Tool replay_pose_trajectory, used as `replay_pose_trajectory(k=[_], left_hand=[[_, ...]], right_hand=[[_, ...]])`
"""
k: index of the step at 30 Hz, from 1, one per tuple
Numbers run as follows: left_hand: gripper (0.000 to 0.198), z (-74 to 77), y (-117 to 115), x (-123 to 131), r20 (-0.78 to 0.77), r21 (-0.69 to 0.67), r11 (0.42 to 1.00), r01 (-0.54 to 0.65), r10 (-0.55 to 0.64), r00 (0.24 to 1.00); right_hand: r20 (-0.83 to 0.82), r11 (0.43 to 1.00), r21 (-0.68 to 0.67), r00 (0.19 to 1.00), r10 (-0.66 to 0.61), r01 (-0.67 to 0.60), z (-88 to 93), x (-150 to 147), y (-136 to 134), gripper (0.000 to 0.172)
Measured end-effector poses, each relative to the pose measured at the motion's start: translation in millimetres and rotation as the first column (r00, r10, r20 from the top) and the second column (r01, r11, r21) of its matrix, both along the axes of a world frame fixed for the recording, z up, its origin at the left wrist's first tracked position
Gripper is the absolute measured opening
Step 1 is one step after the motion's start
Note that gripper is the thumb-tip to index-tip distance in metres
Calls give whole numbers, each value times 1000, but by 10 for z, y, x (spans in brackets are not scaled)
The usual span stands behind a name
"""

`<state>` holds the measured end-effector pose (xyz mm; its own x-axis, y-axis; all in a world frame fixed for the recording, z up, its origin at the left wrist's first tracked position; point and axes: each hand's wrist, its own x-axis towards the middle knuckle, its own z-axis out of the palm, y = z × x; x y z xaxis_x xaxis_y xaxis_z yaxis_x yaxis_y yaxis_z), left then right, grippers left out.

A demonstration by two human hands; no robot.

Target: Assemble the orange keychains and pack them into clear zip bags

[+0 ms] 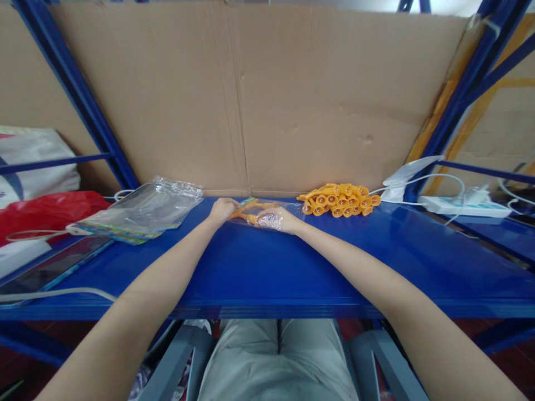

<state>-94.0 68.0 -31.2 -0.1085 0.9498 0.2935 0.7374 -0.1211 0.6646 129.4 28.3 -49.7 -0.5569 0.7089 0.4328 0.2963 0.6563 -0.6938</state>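
Between my two hands, a clear plastic bag point(273, 221) with a coloured strip at its opening lies on the blue shelf. Orange pieces point(249, 218) show in and against it, with thin stems. My left hand point(224, 210) pinches the left end, by the coloured strip. Over the middle of the bag, the curled fingers of my right hand point(283, 219) grip an orange piece; whether they are inside the bag or pressing through the film, I cannot tell. Just right of that hand is a stacked pile of orange pieces point(343, 200) with flared, cup-like ends facing me.
Several flat clear bags point(146, 209) lie stacked on the left, beside a red plastic bag point(54, 214). A white power strip point(466, 206) with cables sits at the right. Cardboard point(292, 100) walls the back; blue posts point(79, 89) frame the sides.
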Motion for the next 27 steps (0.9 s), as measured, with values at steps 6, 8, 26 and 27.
replay_pose_trajectory(k=[6, 8, 26, 27], left_hand=[[45, 108, -137, 46, -185, -14, 1000, -8, 6, 983], [46, 130, -177, 84, -262, -7, 1000, 15, -16, 965], [51, 60, -156, 139, -580, -79, 988, 130, -151, 801], [51, 49, -135, 92, -579, -65, 991, 119, -135, 804]], right_hand=[[38, 999, 41, 999, -37, 35, -18, -29, 26, 14], [34, 999, 35, 999, -32, 30, -17, -38, 24, 14], [80, 963, 36, 960, -268, 266, 92, 10, -46, 28], [82, 947, 43, 944, -320, 318, 119, 29, -42, 29]])
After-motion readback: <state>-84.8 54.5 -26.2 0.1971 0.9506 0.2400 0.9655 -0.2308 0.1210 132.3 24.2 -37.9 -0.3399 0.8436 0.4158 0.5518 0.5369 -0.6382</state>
